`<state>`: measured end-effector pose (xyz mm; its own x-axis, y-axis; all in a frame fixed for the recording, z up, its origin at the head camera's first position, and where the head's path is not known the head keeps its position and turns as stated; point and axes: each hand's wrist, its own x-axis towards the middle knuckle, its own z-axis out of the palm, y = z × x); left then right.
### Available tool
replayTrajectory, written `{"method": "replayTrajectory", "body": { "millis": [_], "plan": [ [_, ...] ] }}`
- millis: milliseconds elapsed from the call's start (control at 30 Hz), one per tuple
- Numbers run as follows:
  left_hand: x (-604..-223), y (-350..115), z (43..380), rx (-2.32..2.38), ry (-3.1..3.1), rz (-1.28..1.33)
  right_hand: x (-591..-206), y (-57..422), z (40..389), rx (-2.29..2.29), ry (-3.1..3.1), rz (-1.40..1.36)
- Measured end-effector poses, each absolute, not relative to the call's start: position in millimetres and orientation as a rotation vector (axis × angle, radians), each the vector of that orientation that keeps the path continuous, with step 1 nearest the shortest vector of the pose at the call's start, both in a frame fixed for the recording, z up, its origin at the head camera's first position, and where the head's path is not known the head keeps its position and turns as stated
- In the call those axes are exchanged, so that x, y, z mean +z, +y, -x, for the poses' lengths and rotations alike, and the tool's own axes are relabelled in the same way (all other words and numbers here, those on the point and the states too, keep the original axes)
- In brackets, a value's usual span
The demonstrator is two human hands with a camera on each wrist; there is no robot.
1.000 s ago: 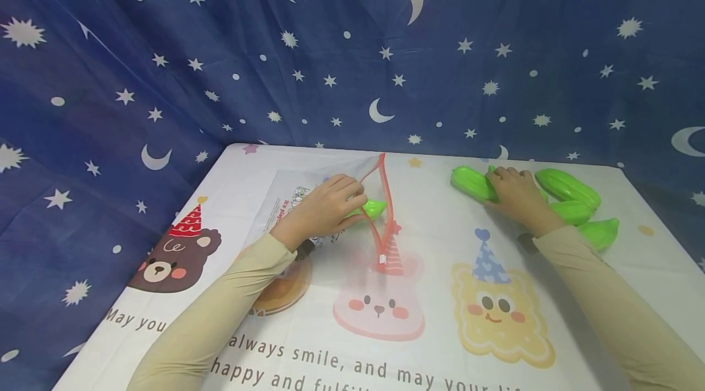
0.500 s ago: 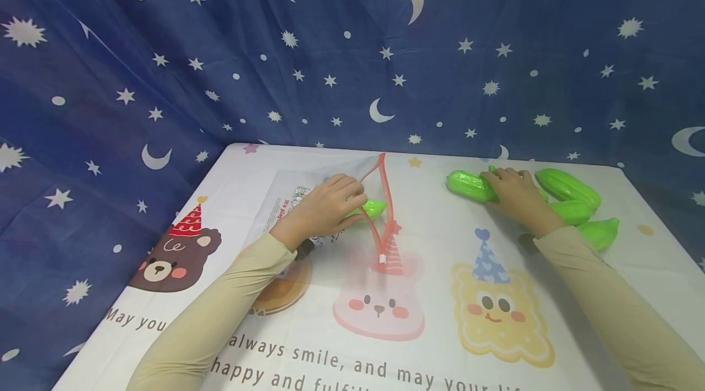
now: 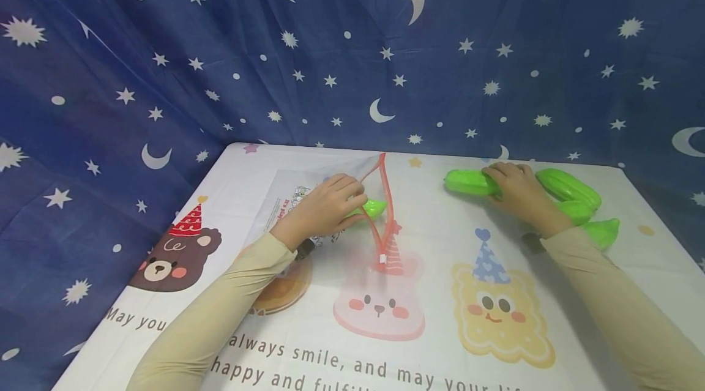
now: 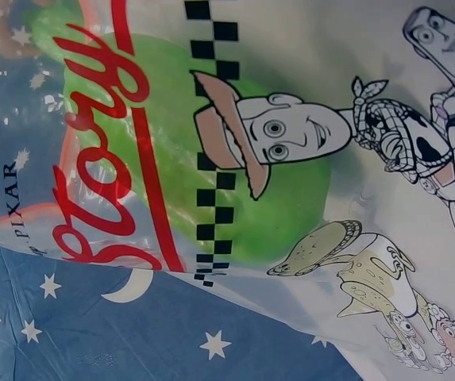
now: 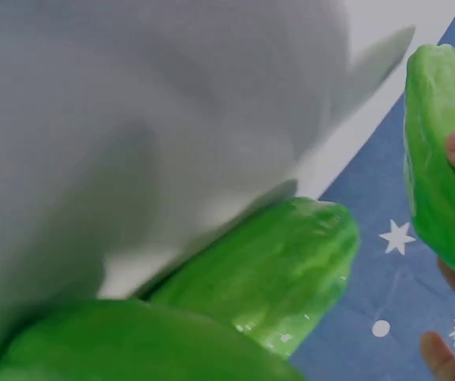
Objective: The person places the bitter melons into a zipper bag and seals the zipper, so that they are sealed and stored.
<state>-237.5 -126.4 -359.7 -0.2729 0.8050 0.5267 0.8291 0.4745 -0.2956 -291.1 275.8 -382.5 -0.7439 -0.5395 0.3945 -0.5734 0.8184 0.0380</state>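
Observation:
My left hand (image 3: 327, 204) pinches the edge of a clear zip bag (image 3: 281, 192) with a red-trimmed mouth, which gapes towards the right. Inside that bag lies a glossy green papaya-like fruit (image 3: 376, 208); through the printed plastic in the left wrist view its green body (image 4: 291, 214) shows. Over at the back right, my right hand (image 3: 520, 192) grips another green, ridged, papaya-like fruit (image 3: 467, 182) by its right end. In the right wrist view the thumb lies across this held fruit (image 5: 433, 175), above the table.
Several more green fruits lie right of my right hand: one at the back (image 3: 570, 188), one in front (image 3: 603, 233), one between them (image 3: 577, 212). A white printed cloth (image 3: 435, 317) covers the table. Behind it hangs a blue star-and-moon curtain (image 3: 330, 42).
The fruit in my right hand has swung its free end a little to the left and levelled out. The right hand has risen slightly. My left hand and the bag stay put.

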Motion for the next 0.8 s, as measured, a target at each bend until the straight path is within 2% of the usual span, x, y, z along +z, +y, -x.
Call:
{"method": "replayTrajectory", "body": {
  "millis": [333, 800],
  "plan": [
    [-359, -125, 237, -0.056, -2.096, 1.358, -366, 270, 281, 0.151, -2.383, -1.0],
    [-359, -125, 237, -0.045, -2.1, 1.355, -345, 226, 252, 0.185, -2.174, -1.256]
  ]
}}
